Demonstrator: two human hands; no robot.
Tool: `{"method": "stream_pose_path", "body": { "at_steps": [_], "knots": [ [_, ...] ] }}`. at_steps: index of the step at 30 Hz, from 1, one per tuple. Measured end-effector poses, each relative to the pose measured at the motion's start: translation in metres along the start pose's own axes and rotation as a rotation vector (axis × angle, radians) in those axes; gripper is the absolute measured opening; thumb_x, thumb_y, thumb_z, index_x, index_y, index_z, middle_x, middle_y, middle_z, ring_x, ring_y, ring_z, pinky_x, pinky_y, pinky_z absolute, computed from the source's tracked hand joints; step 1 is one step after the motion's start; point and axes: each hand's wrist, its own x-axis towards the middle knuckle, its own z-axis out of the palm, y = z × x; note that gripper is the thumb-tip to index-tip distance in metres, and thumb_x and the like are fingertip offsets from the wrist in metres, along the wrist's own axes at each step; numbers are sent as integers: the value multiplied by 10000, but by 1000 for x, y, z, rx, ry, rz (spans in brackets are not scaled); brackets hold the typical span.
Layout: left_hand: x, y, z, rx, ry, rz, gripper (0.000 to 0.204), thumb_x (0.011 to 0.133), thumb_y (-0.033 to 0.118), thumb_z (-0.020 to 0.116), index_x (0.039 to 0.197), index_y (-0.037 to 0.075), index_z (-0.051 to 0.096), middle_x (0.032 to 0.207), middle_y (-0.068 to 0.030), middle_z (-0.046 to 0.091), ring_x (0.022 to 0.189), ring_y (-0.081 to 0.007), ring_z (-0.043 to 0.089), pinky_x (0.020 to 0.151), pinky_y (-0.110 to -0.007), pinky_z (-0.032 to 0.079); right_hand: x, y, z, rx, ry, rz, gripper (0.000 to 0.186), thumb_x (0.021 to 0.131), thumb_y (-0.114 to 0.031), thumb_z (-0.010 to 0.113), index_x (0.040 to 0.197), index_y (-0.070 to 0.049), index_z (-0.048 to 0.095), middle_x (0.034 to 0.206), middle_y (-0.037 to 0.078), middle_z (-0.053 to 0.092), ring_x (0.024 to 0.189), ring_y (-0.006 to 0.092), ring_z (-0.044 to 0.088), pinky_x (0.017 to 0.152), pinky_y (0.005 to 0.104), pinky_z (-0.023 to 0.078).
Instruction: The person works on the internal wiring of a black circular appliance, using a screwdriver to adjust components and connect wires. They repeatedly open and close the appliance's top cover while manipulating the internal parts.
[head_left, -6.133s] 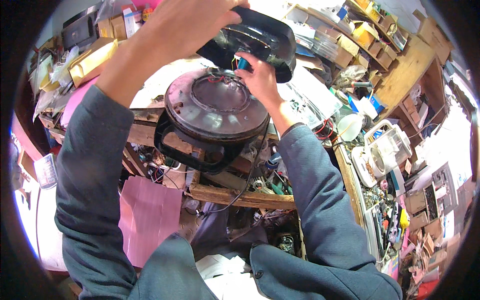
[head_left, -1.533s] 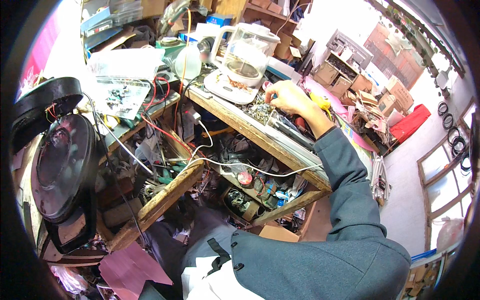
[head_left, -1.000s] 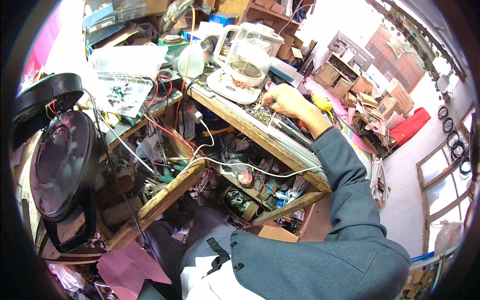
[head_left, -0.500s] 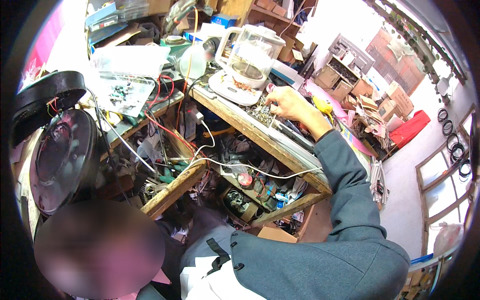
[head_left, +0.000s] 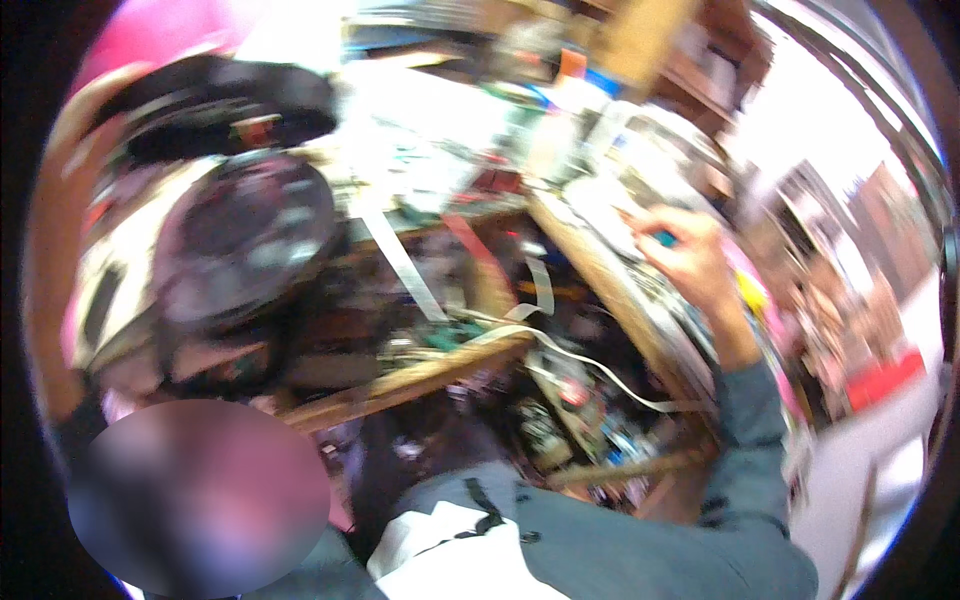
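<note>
Black shell [head_left: 225,105], tilted up over a dark round body [head_left: 250,235], upper left of view, on the left part of the desk [head_left: 600,272]. Small orange-red bit [head_left: 256,131] shows between the two; too smeared to say more. Heavy motion blur throughout.

Left hand [head_left: 95,115]: at far left rim, fingers up against the shell's left end. Cannot tell whether that grip is closed on the shell or just resting there; blur.

Right hand [head_left: 690,258]: well apart from the shell, out over the right part of the desk. Grip drawn in, thumb and fingers pinching a small teal item [head_left: 665,238]; most of it hidden in the hand. Palm turned down, dark grey sleeve [head_left: 752,420] behind it.

Around the right hand: clear jug [head_left: 660,150] just beyond, pale base [head_left: 595,205] beside the fingers, yellow object [head_left: 751,292] near the wrist, red cloth [head_left: 885,393] farther right.

Between the hands: red lead [head_left: 480,255] and a pale strip [head_left: 405,265] slanting down. Wooden bar [head_left: 420,380] across the front, white cable [head_left: 655,404] running right from it. Clutter underneath, unreadable. Pink sheet [head_left: 165,35] top left. Blurred oval patch covers lower left.
</note>
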Motion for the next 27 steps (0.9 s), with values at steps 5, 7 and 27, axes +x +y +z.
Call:
{"method": "stream_pose_path", "body": {
  "at_steps": [5,7,27],
  "knots": [
    [12,11,4,135,56,88,287,975,155,621,1240,63,679,1184,-173,713,1117,-336,690,961,-400,522,26,-92,57,291,-53,-195,120,826,-29,761,945,-36,772,881,94,768,827,195,734,758,300,558],
    [5,9,-3,122,64,94,268,975,165,624,1213,61,688,1166,-169,718,1094,-359,688,957,-416,525,50,-130,88,405,-84,-361,125,837,-37,760,962,-44,762,888,95,767,842,193,739,753,309,564],
    [12,17,-3,229,-18,28,305,977,256,620,1227,109,714,1005,-164,743,911,-366,718,816,-474,565,237,-226,278,181,80,-537,106,878,-158,711,942,-80,742,955,155,715,915,378,698,809,462,549]
  ]
}}
